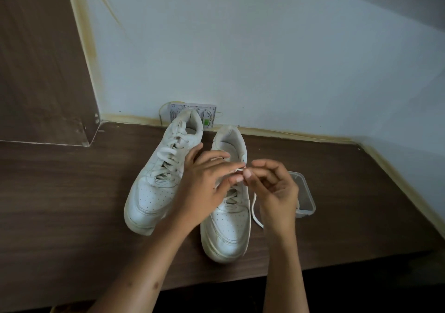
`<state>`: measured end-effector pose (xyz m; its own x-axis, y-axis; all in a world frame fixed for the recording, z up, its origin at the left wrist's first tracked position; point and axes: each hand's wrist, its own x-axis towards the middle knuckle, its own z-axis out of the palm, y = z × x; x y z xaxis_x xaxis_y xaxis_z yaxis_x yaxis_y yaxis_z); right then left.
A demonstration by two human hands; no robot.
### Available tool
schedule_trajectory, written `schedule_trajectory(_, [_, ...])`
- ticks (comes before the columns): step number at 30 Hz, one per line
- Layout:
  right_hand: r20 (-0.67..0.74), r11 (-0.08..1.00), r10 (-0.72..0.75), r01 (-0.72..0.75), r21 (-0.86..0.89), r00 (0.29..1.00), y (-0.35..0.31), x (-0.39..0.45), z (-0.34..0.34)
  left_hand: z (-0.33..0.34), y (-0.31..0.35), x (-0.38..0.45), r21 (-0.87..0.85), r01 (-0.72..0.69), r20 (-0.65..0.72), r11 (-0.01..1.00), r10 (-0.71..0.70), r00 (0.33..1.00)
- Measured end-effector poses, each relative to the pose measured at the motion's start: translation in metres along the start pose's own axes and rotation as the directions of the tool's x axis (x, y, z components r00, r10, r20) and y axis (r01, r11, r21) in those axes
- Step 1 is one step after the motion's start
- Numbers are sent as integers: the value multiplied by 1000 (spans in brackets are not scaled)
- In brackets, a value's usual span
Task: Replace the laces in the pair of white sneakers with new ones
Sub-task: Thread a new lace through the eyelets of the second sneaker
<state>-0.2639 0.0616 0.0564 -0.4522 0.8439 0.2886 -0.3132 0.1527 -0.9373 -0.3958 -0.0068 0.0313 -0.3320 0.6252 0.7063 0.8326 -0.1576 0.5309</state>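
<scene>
Two white sneakers stand side by side on a dark wooden table, toes toward me. The left sneaker (154, 182) is fully laced. Over the throat of the right sneaker (228, 231), my left hand (204, 187) and my right hand (274, 192) meet. Both pinch a white lace (255, 212) at the upper eyelets. The lace's free end hangs down the shoe's right side onto the table. My hands hide most of the right sneaker's lacing.
A clear plastic container (304, 192) sits just right of my right hand. A small printed box (192, 113) leans against the pale wall behind the sneakers. The wooden table (72, 204) ends at a near edge below the shoes; a wooden panel rises at the left.
</scene>
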Motion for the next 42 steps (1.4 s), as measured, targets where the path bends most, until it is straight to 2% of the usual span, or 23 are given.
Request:
schedule_trajectory(3, [-46, 999, -41, 39, -36, 998, 3, 0, 5, 3, 0, 0, -1, 36, -57, 999, -36, 998])
schedule_trajectory(5, [-127, 973, -83, 53, -224, 988, 6, 0, 4, 4, -2, 0, 10, 80, -69, 997, -79, 994])
schedule_trajectory(8, [-166, 853, -123, 19, -521, 978, 14, -3, 5, 4, -2, 0, 61, 129, -85, 990, -124, 989])
schedule_trajectory(10, [-155, 798, -114, -3, -602, 981, 21, -5, 9, 5, -2, 0, 102, 139, -100, 985, -129, 987])
schedule_trajectory(14, [-155, 674, -190, 14, -738, 970, 30, -8, 17, 10, -2, -2, 145, 134, -129, 980, -115, 985])
schedule_trajectory(16, [-178, 684, -176, -10, -730, 968, 30, -8, 20, 12, 0, -2, 153, 133, -134, 979, -113, 985])
schedule_trajectory(20, [-242, 779, -83, -89, -621, 967, 24, -8, 19, 16, 4, -2, 192, 145, -154, 971, -116, 981])
schedule_trajectory(25, [-243, 822, -40, -106, -559, 969, 18, -8, 16, 22, 8, -4, 212, 162, -114, 964, -141, 983])
schedule_trajectory(32, [-174, 825, -7, -93, -558, 985, 18, -6, 7, 22, 12, -4, 286, 181, -51, 941, -173, 984])
schedule_trajectory(42, [-69, 815, 16, -53, -578, 997, 16, -7, -1, 10, 13, 0, 315, 119, -6, 942, -124, 992])
